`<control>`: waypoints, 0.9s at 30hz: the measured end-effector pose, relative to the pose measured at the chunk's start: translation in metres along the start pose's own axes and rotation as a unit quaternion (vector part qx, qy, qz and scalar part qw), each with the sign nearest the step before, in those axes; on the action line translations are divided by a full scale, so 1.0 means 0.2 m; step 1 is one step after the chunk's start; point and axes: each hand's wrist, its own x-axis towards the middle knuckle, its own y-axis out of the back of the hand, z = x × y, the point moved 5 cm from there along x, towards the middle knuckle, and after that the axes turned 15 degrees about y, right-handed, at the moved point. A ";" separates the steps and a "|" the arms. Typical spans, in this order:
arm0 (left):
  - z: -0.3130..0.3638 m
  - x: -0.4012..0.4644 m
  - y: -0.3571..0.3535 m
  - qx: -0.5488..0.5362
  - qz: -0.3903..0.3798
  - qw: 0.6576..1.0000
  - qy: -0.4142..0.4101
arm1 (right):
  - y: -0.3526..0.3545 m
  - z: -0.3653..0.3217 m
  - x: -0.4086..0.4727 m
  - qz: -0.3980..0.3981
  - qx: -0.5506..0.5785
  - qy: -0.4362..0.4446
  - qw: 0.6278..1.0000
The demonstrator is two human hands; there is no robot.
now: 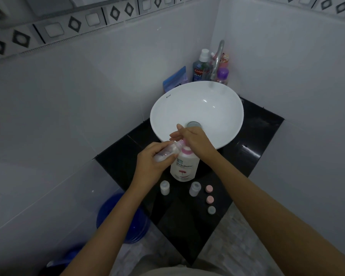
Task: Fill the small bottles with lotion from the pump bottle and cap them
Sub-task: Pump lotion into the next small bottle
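Observation:
A white pump bottle (184,167) with a pink collar stands on the black counter (187,220) in front of the sink. My right hand (193,139) lies flat on its pump head, hiding it. My left hand (150,163) grips a small clear bottle (167,153), tilted with its mouth right at the pump's spout. Two more small bottles stand uncapped on the counter, one on the left (165,187) and one on the right (195,188). To their right lie two pink caps (209,188) (210,199) and a pale grey-green cap (211,209).
A white basin (217,96) sits behind the pump bottle, with a chrome tap (217,60) over it. Mouthwash (201,66), a purple-capped bottle (223,75) and a blue pouch (174,79) crowd the corner. A blue bucket (112,214) stands on the floor, lower left. Tiled walls close in on both sides.

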 end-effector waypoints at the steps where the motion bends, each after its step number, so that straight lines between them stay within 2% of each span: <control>1: 0.01 0.01 0.01 -0.004 -0.004 1.000 -0.002 | 0.00 -0.01 0.00 0.002 0.013 0.001 1.000; 8: 0.00 0.02 0.00 0.003 -0.024 1.000 0.000 | -0.02 0.02 0.00 0.055 0.003 0.003 0.998; 11: -0.02 0.02 0.00 0.016 -0.033 0.999 0.006 | -0.03 0.05 -0.03 0.050 -0.007 0.000 0.999; 16: 0.02 0.02 0.02 -0.003 -0.024 1.000 -0.004 | 0.00 0.00 0.01 -0.003 0.020 -0.027 0.999; 20: 0.03 0.02 0.03 -0.004 -0.021 1.000 -0.003 | -0.01 0.01 0.01 0.052 0.001 0.001 0.999; 27: -0.01 0.02 0.01 0.012 -0.024 0.999 0.025 | -0.02 0.04 -0.02 0.041 -0.056 0.021 0.997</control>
